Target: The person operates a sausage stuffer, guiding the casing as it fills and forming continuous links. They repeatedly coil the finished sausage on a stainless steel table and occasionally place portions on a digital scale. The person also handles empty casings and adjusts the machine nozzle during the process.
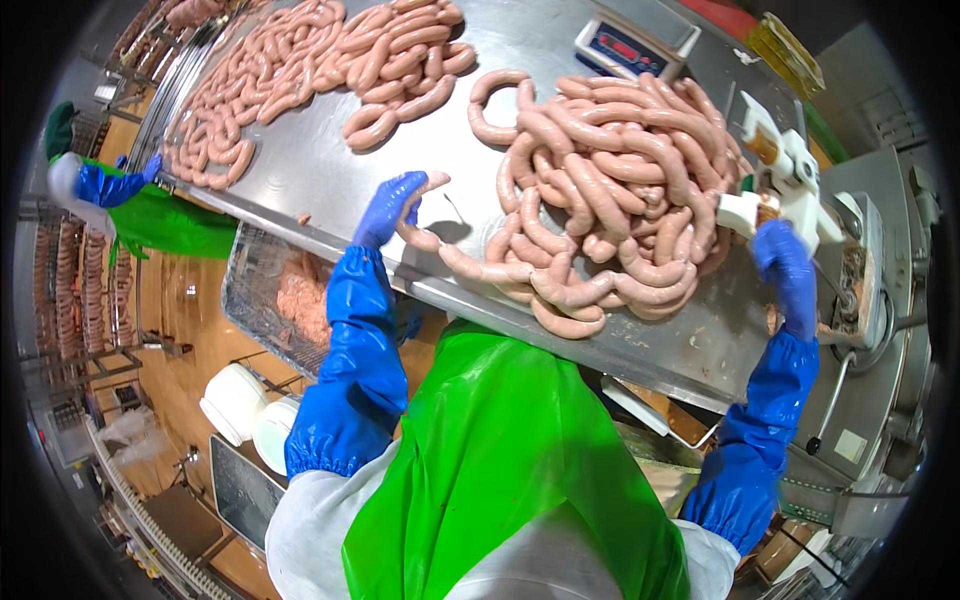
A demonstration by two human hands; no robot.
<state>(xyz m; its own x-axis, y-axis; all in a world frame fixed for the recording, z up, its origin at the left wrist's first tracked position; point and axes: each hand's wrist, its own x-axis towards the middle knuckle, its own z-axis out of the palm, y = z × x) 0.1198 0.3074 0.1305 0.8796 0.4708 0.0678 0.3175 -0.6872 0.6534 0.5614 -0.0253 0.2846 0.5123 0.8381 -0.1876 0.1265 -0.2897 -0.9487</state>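
My left hand (392,205), in a blue glove and sleeve, grips the end of a pale pink sausage link (425,238) near the front edge of the steel table (320,170). That link runs into a large coiled heap of sausages (610,190) in front of me. My right hand (782,262), also gloved blue, rests at the white nozzle fitting (785,185) of the filling machine, by the heap's right side; its fingers are partly hidden. I wear a green apron (510,460).
More sausage piles (310,70) lie farther along the table. A digital scale (630,45) stands at the back. A wire basket with meat (285,295) sits below the table edge, white tubs (245,410) under it. Another person's blue-gloved hand (115,185) reaches in at left.
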